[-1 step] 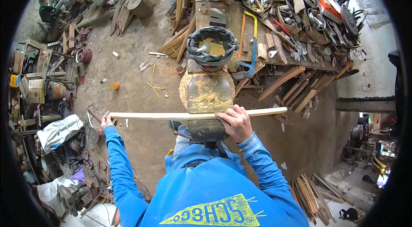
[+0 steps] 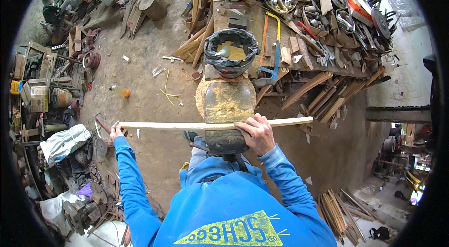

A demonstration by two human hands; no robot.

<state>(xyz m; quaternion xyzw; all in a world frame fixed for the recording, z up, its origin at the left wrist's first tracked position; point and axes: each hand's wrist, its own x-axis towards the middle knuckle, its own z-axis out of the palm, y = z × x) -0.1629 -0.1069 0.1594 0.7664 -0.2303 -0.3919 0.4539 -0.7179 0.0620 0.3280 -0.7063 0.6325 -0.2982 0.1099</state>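
Observation:
A long, slim strip of pale wood [image 2: 173, 126] lies crosswise in front of me, over a dark, rounded, sawdust-dusted surface [image 2: 228, 142] that looks like part of a machine. My left hand [image 2: 116, 131] grips the strip's left end, fingers closed on it. Close to the rounded surface, my right hand [image 2: 257, 134] is closed over the strip, fingers bent across its top. To the right of that hand, the strip's free end sticks out. Just beyond the strip, a layer of sawdust [image 2: 227, 102] coats the far part of the surface.
Ahead stands a container lined with a black bag [image 2: 231, 53], sawdust inside. A hacksaw [image 2: 270, 48] rests on the cluttered workbench [image 2: 252, 11]. Wood offcuts [image 2: 327, 97] lean below it. Piled materials line the left side, with a white sack [image 2: 65, 143]. Two people sit at the far left.

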